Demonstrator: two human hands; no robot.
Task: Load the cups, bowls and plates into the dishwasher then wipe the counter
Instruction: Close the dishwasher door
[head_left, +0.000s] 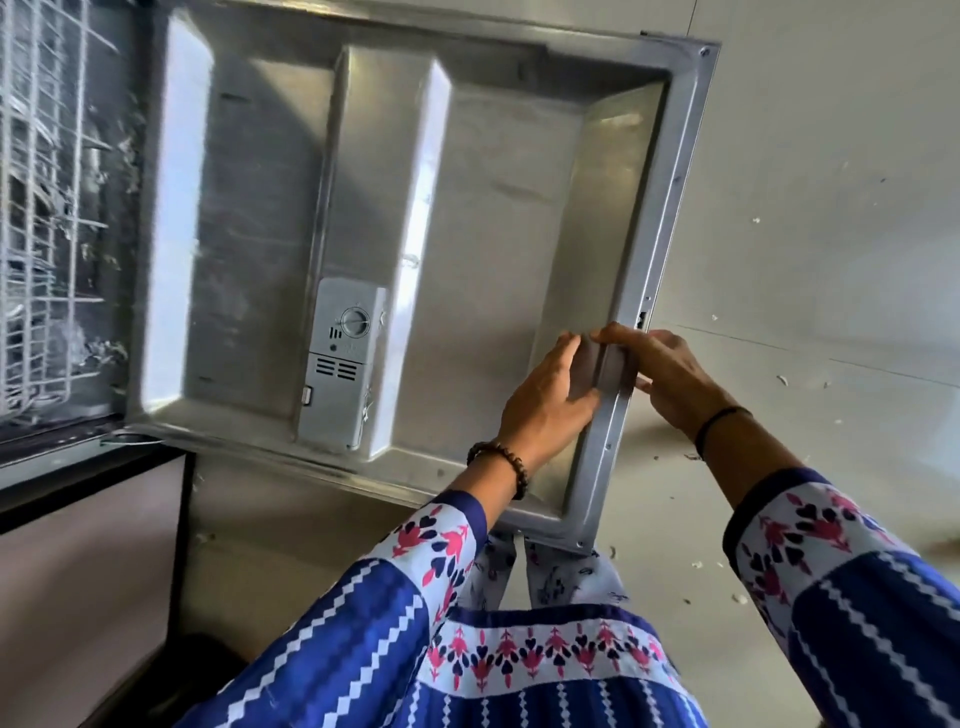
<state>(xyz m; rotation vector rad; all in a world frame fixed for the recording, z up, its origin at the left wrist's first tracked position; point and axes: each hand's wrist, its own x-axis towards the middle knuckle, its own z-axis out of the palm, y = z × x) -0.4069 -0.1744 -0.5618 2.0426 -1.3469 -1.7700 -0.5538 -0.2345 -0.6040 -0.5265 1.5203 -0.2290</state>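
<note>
1. Head view: the dishwasher door (467, 208) lay open and flat, its steel inner face up, filling the middle of the scene.
2. The white wire rack (36, 208) sat inside the tub at the far left.
3. A grey detergent dispenser (337, 379) was set in the door's near half.
4. The left hand (550, 395), beaded bracelet (501, 462) on its wrist, pressed fairly straight fingers against the inner wall of the door's right rim.
5. The right hand (670, 374), wearing a black band (719, 421), curled round that rim from outside.
6. White scraps dotted the floor (831, 208) on the right.
</note>
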